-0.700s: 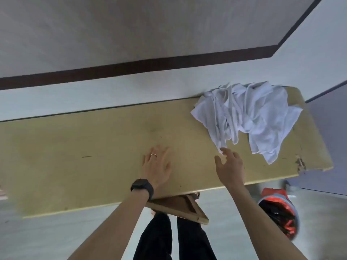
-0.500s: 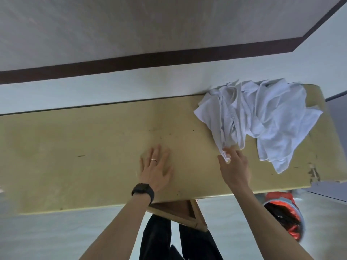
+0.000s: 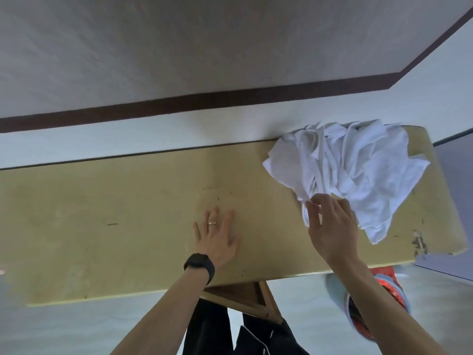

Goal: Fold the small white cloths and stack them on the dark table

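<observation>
Yellowish table (image 3: 102, 213): left hand (image 3: 217, 239) flat, spread; right hand (image 3: 330, 226) pinching white cloth pile (image 3: 358, 165).

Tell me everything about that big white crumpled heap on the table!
The heap of white cloths is a crumpled pile of thin, soft-looking fabric, full of creases and overlapping flaps. None of it looks folded, and how many cloths it holds cannot be told. It lies on the right end of the yellowish table, reaching the far edge. The right hand pinches a corner at its near side.

Black wristwatch (image 3: 199, 265), finger ring (image 3: 212, 223), dark trousers (image 3: 210, 329).
</observation>
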Action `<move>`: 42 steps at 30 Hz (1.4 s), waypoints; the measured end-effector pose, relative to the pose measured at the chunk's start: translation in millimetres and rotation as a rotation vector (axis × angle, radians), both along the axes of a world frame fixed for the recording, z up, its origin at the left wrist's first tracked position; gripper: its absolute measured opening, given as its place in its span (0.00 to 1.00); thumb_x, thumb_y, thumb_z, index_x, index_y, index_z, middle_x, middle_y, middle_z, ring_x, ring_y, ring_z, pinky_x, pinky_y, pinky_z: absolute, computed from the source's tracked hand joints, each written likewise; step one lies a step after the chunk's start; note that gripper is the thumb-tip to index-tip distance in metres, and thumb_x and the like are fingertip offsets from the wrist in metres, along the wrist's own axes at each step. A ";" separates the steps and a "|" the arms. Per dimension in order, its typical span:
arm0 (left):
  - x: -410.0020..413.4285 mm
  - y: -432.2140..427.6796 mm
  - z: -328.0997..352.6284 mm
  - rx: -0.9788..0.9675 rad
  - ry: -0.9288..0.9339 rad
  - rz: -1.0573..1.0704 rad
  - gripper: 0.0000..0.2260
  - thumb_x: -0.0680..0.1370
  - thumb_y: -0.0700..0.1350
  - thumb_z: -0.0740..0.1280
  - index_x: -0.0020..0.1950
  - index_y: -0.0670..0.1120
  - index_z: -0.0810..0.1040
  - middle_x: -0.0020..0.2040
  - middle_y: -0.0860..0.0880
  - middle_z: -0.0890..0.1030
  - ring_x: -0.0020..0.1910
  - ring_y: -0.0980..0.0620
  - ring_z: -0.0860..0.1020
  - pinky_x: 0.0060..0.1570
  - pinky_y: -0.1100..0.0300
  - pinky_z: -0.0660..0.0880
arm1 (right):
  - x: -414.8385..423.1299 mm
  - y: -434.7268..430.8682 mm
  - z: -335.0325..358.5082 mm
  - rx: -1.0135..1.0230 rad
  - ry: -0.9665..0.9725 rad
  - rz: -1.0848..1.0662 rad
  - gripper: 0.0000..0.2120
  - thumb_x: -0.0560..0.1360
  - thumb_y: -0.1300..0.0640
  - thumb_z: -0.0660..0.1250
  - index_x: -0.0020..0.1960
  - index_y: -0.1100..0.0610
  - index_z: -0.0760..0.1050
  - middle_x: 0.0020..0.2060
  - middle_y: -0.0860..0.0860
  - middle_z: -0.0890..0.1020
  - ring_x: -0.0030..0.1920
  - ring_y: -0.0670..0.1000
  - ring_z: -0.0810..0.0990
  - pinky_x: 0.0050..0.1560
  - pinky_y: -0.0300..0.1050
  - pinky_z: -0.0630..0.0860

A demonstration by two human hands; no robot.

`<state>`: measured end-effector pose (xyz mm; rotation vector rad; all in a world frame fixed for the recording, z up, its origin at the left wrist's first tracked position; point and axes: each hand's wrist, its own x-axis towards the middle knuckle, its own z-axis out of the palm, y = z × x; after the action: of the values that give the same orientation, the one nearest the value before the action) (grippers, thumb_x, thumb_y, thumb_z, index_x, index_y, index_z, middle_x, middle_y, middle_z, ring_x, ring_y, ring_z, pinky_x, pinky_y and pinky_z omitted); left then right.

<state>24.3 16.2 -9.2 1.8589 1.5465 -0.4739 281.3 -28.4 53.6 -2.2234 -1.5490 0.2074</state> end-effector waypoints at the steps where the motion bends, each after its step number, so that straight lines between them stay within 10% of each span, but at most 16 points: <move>1: 9.5 9.0 14.3 0.034 -0.059 0.029 0.34 0.80 0.57 0.59 0.80 0.59 0.41 0.81 0.46 0.44 0.79 0.43 0.42 0.76 0.41 0.42 | 1.9 5.7 18.5 0.040 -0.019 0.028 0.07 0.79 0.53 0.63 0.49 0.55 0.77 0.41 0.50 0.82 0.45 0.59 0.76 0.45 0.49 0.68; 11: 61.4 85.7 196.7 0.554 -0.761 -0.288 0.17 0.77 0.58 0.67 0.66 0.58 0.78 0.70 0.54 0.74 0.69 0.52 0.70 0.69 0.51 0.68 | -24.3 37.9 181.5 0.099 -0.023 0.341 0.05 0.79 0.52 0.66 0.52 0.48 0.80 0.43 0.41 0.82 0.47 0.49 0.76 0.44 0.46 0.75; 20: -51.0 82.3 236.3 0.538 -0.658 -0.246 0.11 0.76 0.61 0.67 0.49 0.57 0.83 0.41 0.60 0.81 0.47 0.59 0.74 0.50 0.61 0.70 | -89.9 25.3 208.5 0.073 0.154 0.233 0.05 0.78 0.55 0.70 0.51 0.46 0.81 0.41 0.35 0.78 0.46 0.41 0.75 0.47 0.26 0.68; 28: -173.7 95.2 214.0 0.587 -0.338 -0.404 0.21 0.78 0.61 0.55 0.54 0.53 0.84 0.47 0.55 0.84 0.50 0.52 0.78 0.53 0.56 0.69 | -132.0 18.8 171.4 -0.005 0.198 0.191 0.06 0.78 0.56 0.68 0.52 0.47 0.82 0.44 0.39 0.82 0.46 0.40 0.75 0.45 0.29 0.67; 42: -200.6 154.1 209.9 0.954 -0.321 -0.162 0.05 0.79 0.43 0.69 0.51 0.46 0.85 0.46 0.47 0.83 0.43 0.45 0.80 0.48 0.51 0.76 | -136.3 100.6 143.7 0.071 -0.011 0.191 0.08 0.80 0.55 0.67 0.53 0.54 0.83 0.48 0.48 0.85 0.53 0.54 0.77 0.48 0.45 0.72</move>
<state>-176.3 170.4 200.8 2.5905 1.5089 0.5983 145.0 72.2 197.4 -2.0263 -1.7477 0.1939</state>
